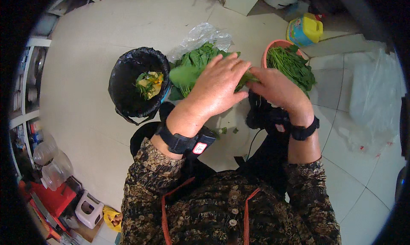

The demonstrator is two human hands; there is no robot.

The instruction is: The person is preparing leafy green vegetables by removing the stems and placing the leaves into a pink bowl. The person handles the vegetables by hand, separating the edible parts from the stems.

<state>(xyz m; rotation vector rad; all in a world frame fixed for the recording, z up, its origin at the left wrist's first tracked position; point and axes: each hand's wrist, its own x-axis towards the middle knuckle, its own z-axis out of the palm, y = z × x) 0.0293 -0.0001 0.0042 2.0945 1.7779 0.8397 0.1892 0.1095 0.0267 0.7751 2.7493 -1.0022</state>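
My left hand (221,81) is over the leafy greens, thumb apart from the fingers; its palm side is hidden, so I cannot tell whether it grips anything. My right hand (278,86) pinches green stems (246,80) at its fingertips, close to the left fingers. A blurred green leaf (184,76) sticks out to the left from under my left hand. Beneath lies a pile of leafy greens (200,57) on a clear plastic bag (208,33). More greens with long stems (285,61) fill a pink-orange basin (265,54) beyond my right hand.
Left of the pile stands a bin with a black liner (123,91), holding food scraps (150,85). A yellow jug (306,29) stands behind the basin. Leaf bits (224,130) dot the tiled floor between my feet. A clear plastic bag (373,94) is at right; plastic bottles (56,168) lie by the left shelf.
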